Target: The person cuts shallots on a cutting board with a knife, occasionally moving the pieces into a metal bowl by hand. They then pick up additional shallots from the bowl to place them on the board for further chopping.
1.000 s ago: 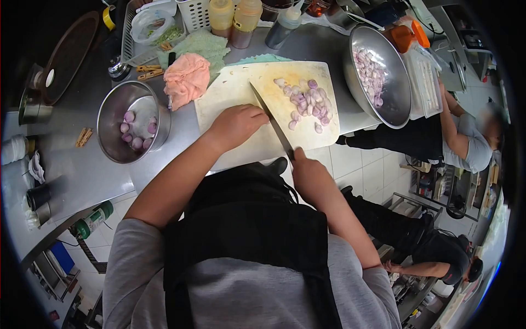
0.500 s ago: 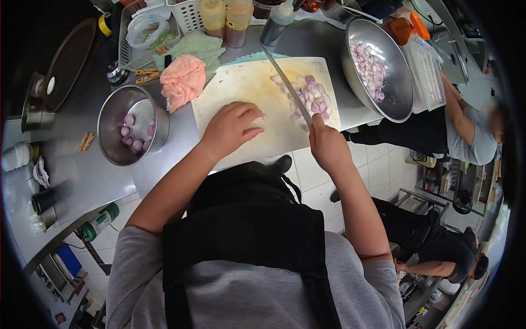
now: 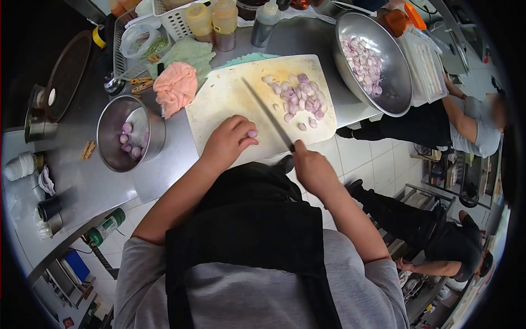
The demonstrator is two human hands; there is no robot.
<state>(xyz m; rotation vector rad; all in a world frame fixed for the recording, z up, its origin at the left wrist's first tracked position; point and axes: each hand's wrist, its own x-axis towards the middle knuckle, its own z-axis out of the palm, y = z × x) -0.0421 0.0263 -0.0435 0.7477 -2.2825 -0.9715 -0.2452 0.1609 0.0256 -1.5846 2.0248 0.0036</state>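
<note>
My left hand [image 3: 229, 140] is over the white cutting board [image 3: 213, 105], with a small peeled shallot [image 3: 252, 133] pinched at its fingertips. In my right hand [image 3: 313, 168] is the handle of a long kitchen knife [image 3: 267, 113], near the board's front edge. Its blade slants across the board toward the upper left, to the right of the shallot and apart from it. Cut shallots [image 3: 300, 100] lie in a loose pile on the board's right side, a few pieces apart from the rest.
Left of the board stands a steel pot [image 3: 104, 143] with several whole shallots. A large steel bowl [image 3: 395, 82] of cut shallots sits at right. A pink cloth [image 3: 175, 86], squeeze bottles [image 3: 224, 26] and a basket [image 3: 120, 52] line the back. Two other people are at right.
The knife has moved left and toward me, off the cut shallots, which now lie more spread. A shallot now shows at my left fingertips.
</note>
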